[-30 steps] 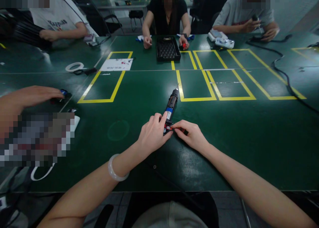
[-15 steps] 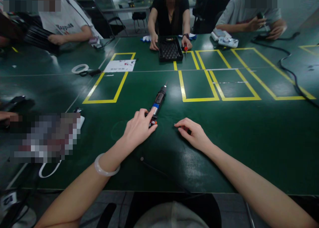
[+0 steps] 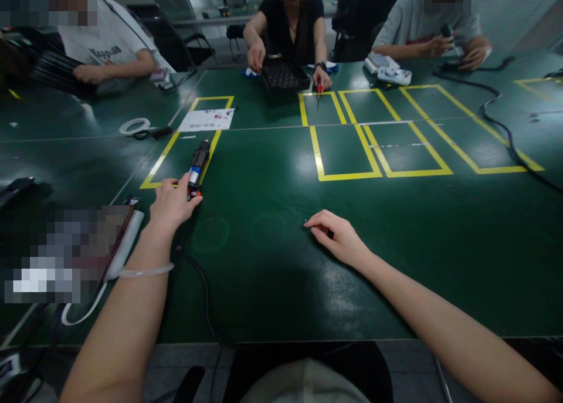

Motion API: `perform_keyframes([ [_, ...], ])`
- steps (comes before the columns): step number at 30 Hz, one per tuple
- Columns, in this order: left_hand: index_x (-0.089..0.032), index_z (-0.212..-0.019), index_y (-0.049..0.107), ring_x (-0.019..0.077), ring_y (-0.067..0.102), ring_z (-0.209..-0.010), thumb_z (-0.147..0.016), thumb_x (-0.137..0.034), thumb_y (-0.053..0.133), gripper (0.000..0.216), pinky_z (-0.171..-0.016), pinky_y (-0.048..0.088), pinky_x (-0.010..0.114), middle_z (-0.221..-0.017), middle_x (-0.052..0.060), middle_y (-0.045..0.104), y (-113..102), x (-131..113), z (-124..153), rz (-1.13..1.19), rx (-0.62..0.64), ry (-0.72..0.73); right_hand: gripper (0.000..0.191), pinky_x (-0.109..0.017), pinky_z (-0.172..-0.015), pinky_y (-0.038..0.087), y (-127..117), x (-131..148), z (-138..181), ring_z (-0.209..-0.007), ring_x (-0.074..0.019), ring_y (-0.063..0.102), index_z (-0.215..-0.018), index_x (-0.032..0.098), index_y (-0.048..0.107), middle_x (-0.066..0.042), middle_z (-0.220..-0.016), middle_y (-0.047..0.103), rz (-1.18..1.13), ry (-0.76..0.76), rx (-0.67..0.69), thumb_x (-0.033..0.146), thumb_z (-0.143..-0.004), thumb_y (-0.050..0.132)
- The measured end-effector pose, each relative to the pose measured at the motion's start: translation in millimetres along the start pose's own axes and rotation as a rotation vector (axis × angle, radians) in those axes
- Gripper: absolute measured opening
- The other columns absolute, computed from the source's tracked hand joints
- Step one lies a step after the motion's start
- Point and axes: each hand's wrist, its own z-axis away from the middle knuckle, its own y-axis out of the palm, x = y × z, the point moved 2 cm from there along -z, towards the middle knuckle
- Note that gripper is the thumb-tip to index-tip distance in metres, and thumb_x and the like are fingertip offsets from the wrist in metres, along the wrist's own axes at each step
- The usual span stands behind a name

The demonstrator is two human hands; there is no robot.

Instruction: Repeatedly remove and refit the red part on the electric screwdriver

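An electric screwdriver, dark with a blue band, lies in my left hand, its tip pointing away over the left yellow-taped rectangle. My left fingers are closed round its rear end, where small orange and red parts show. A black cord runs across the tabletop near my left forearm. My right hand rests on the green table with thumb and forefinger drawn together. At those fingertips is a tiny speck, too small to name.
Beyond the yellow tape, a person holds a black tray and a red-handled screwdriver. A labelled white sheet, a tape roll and black-handled scissors lie left. Another cable crosses the right side.
My left hand has carried the electric screwdriver leftward to the left taped rectangle. My right hand has hardly moved. The person opposite has lifted and tilted the black tray.
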Motion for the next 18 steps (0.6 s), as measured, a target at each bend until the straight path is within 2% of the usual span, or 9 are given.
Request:
perform_keyframes([
  [2,-0.021,-0.15,0.034,0.0396,0.045,-0.12,-0.093,-0.054,0.047,0.068,-0.088,0.049,0.055,-0.136,0.02,0.042,0.3,6.9,-0.6,-0.031,-0.014,-0.065,0.017,-0.026,-0.067,0.048,0.4,-0.5,0.1,-0.074,-0.0127,0.058,-0.102,0.018,0.066,-0.007,-0.101,0.065,0.001,-0.006,-0.001,0.015,-0.094,0.051],
  [5,-0.019,-0.147,0.038,0.0365,0.048,-0.119,-0.093,-0.048,0.049,0.062,-0.09,0.049,0.05,-0.134,0.018,0.045,0.3,7.4,3.5,-0.052,-0.117,-0.067,0.017,-0.026,-0.068,0.048,1.2,-0.9,-0.2,-0.074,-0.0126,0.058,-0.102,0.018,0.066,-0.007,-0.101,0.065,0.001,-0.005,0.001,0.015,-0.095,0.051],
  [8,-0.015,-0.132,0.05,0.0342,0.049,-0.116,-0.09,-0.043,0.055,0.05,-0.088,0.05,0.046,-0.131,0.016,0.047,-0.3,3.5,8.2,-0.051,-0.184,-0.053,0.017,-0.027,-0.068,0.048,1.6,-1.0,-0.8,-0.075,-0.0128,0.059,-0.103,0.019,0.066,-0.007,-0.102,0.065,0.002,0.008,0.01,0.016,-0.095,0.051],
  [13,-0.014,-0.111,0.059,0.0298,0.051,-0.11,-0.087,-0.042,0.058,0.037,-0.084,0.05,0.042,-0.122,0.013,0.05,-3.3,-1.0,8.1,-0.032,-0.172,-0.074,0.017,-0.026,-0.067,0.048,0.7,-0.6,-1.0,-0.075,-0.0126,0.059,-0.102,0.019,0.066,-0.007,-0.102,0.065,0.001,0.006,0.011,0.015,-0.095,0.051],
  [18,-0.015,-0.11,0.063,0.0259,0.055,-0.089,-0.089,-0.047,0.051,0.04,-0.079,0.049,0.045,-0.11,0.011,0.056,-5.1,0.7,5.7,-0.06,-0.166,-0.187,0.018,-0.026,-0.068,0.048,-0.1,-0.5,-1.0,-0.075,-0.0126,0.059,-0.101,0.018,0.067,-0.008,-0.103,0.065,0.002,-0.003,0.009,0.014,-0.094,0.051],
])
